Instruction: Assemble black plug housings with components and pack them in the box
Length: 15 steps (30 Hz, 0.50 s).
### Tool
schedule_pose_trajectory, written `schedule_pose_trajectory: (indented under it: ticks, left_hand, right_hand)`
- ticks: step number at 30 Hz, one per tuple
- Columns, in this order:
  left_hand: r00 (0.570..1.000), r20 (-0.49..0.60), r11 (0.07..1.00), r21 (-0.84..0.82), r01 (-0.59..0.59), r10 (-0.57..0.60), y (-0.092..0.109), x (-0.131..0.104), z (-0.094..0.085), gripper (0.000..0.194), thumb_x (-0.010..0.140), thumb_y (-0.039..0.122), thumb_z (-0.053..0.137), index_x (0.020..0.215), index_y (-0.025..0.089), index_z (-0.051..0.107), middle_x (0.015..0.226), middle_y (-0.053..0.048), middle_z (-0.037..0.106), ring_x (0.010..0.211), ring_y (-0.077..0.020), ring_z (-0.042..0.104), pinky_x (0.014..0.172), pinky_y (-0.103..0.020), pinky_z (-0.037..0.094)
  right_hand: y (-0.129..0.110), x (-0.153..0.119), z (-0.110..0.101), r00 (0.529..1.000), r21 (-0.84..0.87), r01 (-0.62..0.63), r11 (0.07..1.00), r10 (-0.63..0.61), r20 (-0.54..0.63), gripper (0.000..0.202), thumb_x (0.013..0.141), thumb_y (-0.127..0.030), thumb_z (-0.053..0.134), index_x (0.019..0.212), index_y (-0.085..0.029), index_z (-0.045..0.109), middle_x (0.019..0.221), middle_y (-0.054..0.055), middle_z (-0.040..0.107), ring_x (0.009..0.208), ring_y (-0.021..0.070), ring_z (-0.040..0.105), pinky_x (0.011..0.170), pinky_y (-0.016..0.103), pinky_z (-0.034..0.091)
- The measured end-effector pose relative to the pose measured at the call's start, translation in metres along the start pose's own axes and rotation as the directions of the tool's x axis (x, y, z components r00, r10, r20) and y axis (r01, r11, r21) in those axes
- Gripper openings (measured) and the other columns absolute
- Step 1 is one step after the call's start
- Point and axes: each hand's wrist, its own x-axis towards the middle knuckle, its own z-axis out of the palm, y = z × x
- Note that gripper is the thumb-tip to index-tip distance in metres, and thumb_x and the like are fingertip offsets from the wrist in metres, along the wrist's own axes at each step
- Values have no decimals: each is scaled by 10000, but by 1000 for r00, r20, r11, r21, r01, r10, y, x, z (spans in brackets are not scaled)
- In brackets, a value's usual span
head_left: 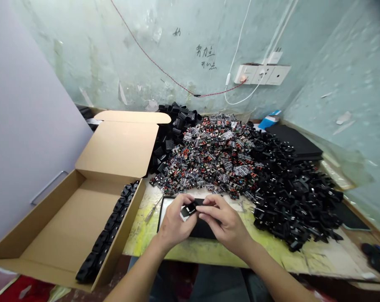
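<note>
A small black plastic part (190,208) with a bright metal or white detail is between my hands. My left hand (177,220) grips it between thumb and fingers. The fingertips of my right hand (219,216) are pressed together at the part's right side; whether they hold a smaller piece is hidden. Beneath both hands lies a black tray or mat (205,233) with a white area at its left. Behind them rises a heap of small circuit boards (218,155), with a pile of black pronged parts (296,197) to its right.
An open cardboard box (60,218) stands at the left, black units (106,235) lined along its right side. A screwdriver (153,209) lies beside the tray. Black casings (177,121) are heaped at the back. Scissors (376,256) and a dark flat device (353,217) lie at the right.
</note>
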Motion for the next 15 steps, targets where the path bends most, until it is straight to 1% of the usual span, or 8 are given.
schedule_pose_trajectory:
  ticks: [3, 5, 8, 11, 13, 15]
  left_hand:
    - [992, -21, 990, -68, 121, -122, 0, -2, -6, 232, 897, 142, 665, 984, 243, 475, 1190, -78, 698, 1097, -215, 688, 964, -355, 542]
    - [991, 9, 986, -103, 135, -135, 1, -3, -10, 240, 906, 128, 642, 988, 246, 450, 1203, -84, 692, 1137, -219, 676, 1003, -370, 530]
    - [996, 77, 995, -84, 61, -55, 4, -4, -10, 286, 872, 71, 612, 1054, 246, 479, 1191, -80, 670, 1145, -219, 657, 1020, -370, 517]
    - [991, 132, 999, -29, -29, 32, 5, -3, -7, 448, 803, 11, 571, 1185, 242, 539, 1162, -75, 651, 1120, -224, 641, 1008, -368, 518]
    - [982, 175, 997, -4, -78, 78, 5, -2, -4, 534, 779, 0, 564, 1257, 239, 561, 1149, -75, 651, 1089, -228, 639, 981, -367, 526]
    - [971, 211, 994, 6, -113, 109, 3, -1, -3, 543, 777, 4, 580, 1270, 234, 583, 1136, -74, 653, 1062, -228, 640, 944, -357, 533]
  right_hand:
    - [4, -5, 7, 998, 67, -48, 997, 51, -46, 305, 1039, -143, 592, 1276, -280, 726, 1075, 66, 638, 965, 201, 672, 820, 334, 595]
    - [3, -8, 10, 997, 82, -40, 996, 46, -64, 316, 1040, -134, 584, 1288, -277, 718, 1056, 64, 642, 943, 194, 673, 795, 320, 587]
    - [-3, -10, 12, 999, 42, 15, 999, -14, -28, 292, 1051, -147, 577, 1285, -253, 715, 1023, 67, 667, 862, 178, 665, 729, 289, 558]
    - [-9, -9, 13, 996, -74, 71, 995, -67, 54, 232, 1075, -199, 566, 1240, -222, 728, 903, 53, 711, 748, 169, 661, 673, 277, 511]
    - [-10, -10, 14, 994, -114, 48, 992, -37, 100, 219, 1091, -228, 545, 1193, -215, 739, 832, 41, 737, 710, 168, 678, 657, 272, 486]
    - [-10, -12, 16, 990, -114, 4, 993, 12, 142, 231, 1098, -239, 528, 1169, -225, 747, 825, 39, 765, 722, 170, 705, 661, 266, 479]
